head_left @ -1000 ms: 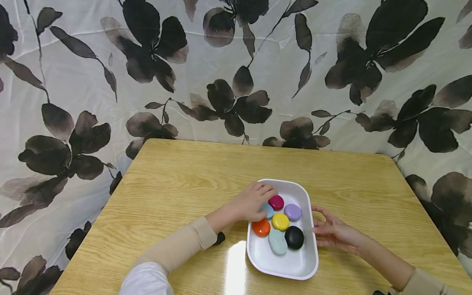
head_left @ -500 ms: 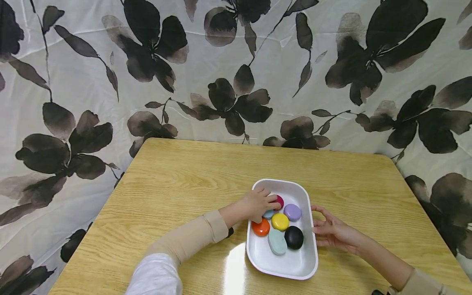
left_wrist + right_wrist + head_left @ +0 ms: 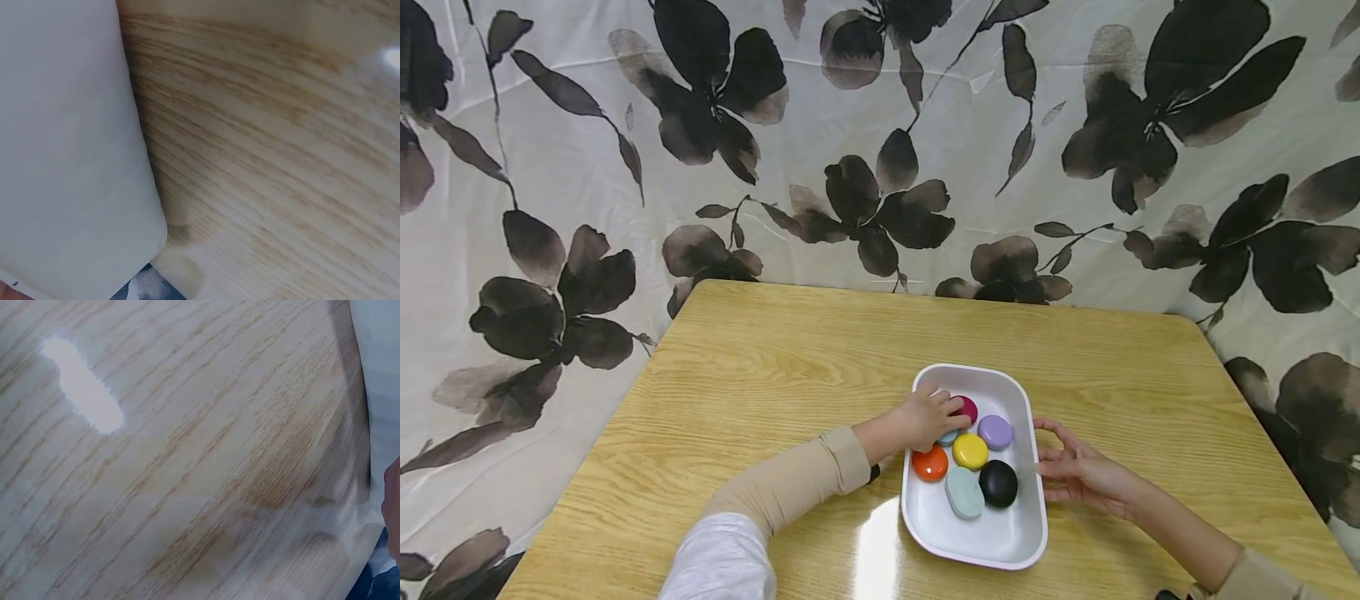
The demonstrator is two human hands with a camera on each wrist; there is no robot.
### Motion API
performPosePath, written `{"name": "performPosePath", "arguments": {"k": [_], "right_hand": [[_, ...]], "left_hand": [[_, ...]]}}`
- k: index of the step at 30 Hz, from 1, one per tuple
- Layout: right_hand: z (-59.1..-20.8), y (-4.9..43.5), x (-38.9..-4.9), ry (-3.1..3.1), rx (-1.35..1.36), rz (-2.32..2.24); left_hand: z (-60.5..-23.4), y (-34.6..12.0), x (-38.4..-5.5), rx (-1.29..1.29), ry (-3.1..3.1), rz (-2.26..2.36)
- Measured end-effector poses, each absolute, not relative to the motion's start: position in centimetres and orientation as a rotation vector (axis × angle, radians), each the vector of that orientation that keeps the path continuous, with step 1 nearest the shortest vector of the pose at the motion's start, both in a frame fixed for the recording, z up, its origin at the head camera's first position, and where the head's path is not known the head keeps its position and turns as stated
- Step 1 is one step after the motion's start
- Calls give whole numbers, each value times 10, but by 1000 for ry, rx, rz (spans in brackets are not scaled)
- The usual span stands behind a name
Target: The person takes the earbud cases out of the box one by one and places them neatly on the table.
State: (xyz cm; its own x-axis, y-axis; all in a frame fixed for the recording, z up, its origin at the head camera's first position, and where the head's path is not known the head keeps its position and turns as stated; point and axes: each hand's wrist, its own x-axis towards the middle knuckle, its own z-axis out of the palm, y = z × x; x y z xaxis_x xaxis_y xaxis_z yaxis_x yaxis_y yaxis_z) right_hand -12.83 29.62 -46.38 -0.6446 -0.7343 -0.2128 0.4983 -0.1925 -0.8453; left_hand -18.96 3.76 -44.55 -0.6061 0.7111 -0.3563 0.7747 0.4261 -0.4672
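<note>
In the head view, my left hand reaches into the white tray from the left. Its curled fingers and thumb close around a light blue disc, mostly hidden beneath the hand. The fingertips overlap a crimson disc behind it. Close by lie a purple disc, a yellow disc and an orange disc. Nearer the front are a pale green oval piece and a round black piece. My right hand, loosely spread, touches the tray's right side with its fingertips.
The tray rests on a light wooden table. Behind the table hangs a white cloth printed with dark flowers. Both wrist views show mainly the tray's outer wall and the wooden surface.
My left hand has moved slightly right and down over the light blue disc, with its fingers drawing in toward the crimson one. The right hand and the tray have stayed put.
</note>
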Motion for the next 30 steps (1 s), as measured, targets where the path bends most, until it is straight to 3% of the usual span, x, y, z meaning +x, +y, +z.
{"name": "performPosePath", "arguments": {"k": [9, 24, 30], "right_hand": [[-463, 296, -129, 1245, -302, -1921], [-460, 296, -129, 1239, -293, -1930], [-459, 295, -129, 1233, -292, -1936]], "left_hand": [[-463, 38, -198, 1369, 2582, -888], [-420, 29, -202, 1379, 2807, -481], [-401, 11, -215, 1241, 2873, -215]]}}
